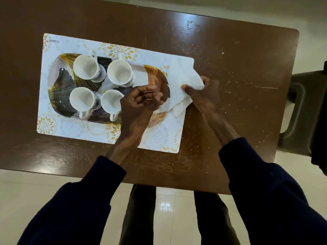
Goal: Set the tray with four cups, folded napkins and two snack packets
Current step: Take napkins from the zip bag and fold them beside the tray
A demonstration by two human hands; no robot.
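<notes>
Already Crowded: Napkin Goes Down Beside Four Cups

Right now the risk sits at the near-right cup (pixel 111 103), which stands just beside the left hand (pixel 139 103). A careless sweep of that wrist could knock the cup over or push it into its neighbours, since all four cups are packed close together on the left half of the tray (pixel 58 89). The napkin (pixel 184 80) poses a second hazard: it drapes loosely over the tray's right end and spills onto the placemat (pixel 159 138), so a tug from either side could spoil whatever fold it has, or drag it off the tray.

The left hand hovers over the middle of the tray, fingers curled and pinched at the napkin's left edge. The right hand (pixel 203 92) reaches in from the tabletop (pixel 238 68) side, thumb and fingers closed on the napkin's right corner, forearm angled in across the placemat's edge. Both sleeves are dark and pushed up from the wrists.

The cups stand upright and empty, handles pointing outward. No snack packets are in view, so by this evidence that part of the setting remains to be done. A chair (pixel 304 110) stands at the tabletop's right end.
</notes>
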